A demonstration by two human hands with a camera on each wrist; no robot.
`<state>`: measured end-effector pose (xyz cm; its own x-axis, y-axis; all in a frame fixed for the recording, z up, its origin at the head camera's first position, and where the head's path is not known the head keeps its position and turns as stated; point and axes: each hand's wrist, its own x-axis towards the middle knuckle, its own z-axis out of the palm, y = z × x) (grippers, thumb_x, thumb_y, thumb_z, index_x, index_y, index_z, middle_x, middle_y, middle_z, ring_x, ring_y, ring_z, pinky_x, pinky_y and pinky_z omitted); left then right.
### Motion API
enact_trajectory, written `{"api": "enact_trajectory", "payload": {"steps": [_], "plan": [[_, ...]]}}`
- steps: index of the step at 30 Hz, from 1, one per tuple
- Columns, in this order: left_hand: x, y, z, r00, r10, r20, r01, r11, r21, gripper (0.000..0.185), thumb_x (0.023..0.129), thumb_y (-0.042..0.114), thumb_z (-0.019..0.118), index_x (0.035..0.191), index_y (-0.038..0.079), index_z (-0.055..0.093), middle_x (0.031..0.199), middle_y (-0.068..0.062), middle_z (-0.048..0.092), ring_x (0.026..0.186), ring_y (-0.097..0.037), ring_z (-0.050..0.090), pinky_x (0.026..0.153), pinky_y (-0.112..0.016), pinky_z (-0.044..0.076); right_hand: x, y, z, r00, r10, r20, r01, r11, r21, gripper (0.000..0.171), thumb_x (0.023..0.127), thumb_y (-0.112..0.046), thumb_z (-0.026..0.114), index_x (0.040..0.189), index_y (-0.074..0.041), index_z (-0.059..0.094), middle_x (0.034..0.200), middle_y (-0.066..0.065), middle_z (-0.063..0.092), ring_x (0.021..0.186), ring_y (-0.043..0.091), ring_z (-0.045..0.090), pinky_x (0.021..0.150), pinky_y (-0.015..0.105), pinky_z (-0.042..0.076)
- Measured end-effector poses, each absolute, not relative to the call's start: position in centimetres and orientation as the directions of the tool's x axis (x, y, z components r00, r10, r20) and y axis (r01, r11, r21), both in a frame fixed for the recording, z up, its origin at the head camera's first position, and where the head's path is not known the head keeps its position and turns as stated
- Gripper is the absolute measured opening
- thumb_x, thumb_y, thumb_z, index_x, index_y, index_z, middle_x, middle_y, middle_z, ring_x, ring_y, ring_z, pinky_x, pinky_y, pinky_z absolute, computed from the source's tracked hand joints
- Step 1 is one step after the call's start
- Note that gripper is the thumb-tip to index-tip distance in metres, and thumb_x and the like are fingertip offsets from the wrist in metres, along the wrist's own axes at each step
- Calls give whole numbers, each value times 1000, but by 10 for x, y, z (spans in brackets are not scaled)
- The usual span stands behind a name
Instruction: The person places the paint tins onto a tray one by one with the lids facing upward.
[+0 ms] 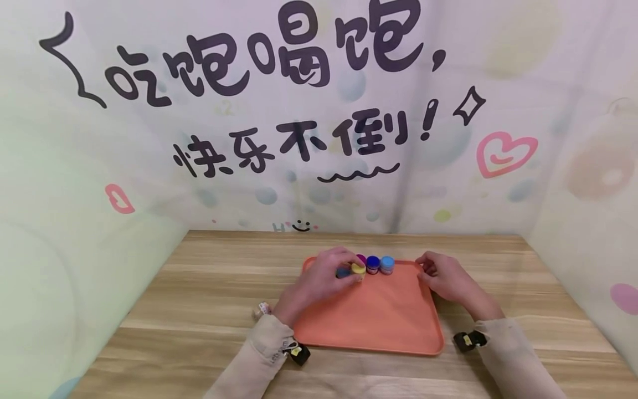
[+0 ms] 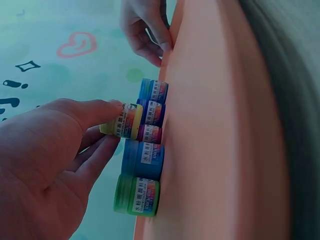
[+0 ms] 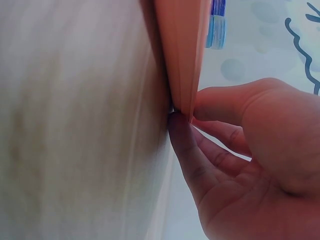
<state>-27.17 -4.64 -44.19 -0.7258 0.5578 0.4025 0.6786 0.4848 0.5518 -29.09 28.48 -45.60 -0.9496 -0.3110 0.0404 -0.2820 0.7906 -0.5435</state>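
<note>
With the right hand (image 1: 446,276) pinching the orange tray (image 1: 379,321) at its rim, the left hand (image 1: 321,280) grips the yellow-lidded pot (image 1: 358,269) above the tray's back row and should lift straight, sparing neighbours.

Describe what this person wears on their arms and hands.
Both hands are bare: the left hand and the right hand show no gloves or rings. Beige knitted sleeves reach the wrists. A small black device with a yellow tag sits under each wrist.
</note>
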Motion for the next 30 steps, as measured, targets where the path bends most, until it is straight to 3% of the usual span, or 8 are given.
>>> {"api": "enact_trajectory", "payload": {"steps": [14,23,30], "plan": [[-270,-43,-449,-755,549,359,655,599,461,16,98,17,82,114,16,82,123,-1,77,123,-23,65,108,-40,58,-290,286,-454,-951,-308,35,-277,791,-546,28,101,-6,71,126,5,68,108,16,73,96,27,70,85,47,64],[-268,-40,-450,-773,517,367,633,668,391,11,98,22,83,109,20,82,120,2,77,120,-19,66,105,-34,60,-290,284,-452,-944,-326,38,-294,786,-543,28,102,-7,72,126,5,68,108,17,73,96,27,70,84,48,64],[-264,-43,-447,-767,499,403,639,649,412,10,97,22,84,107,19,82,117,1,78,117,-20,67,100,-35,61,-291,285,-453,-951,-309,29,-274,794,-543,28,101,-7,71,127,5,68,109,17,73,97,28,70,87,48,64]]}}
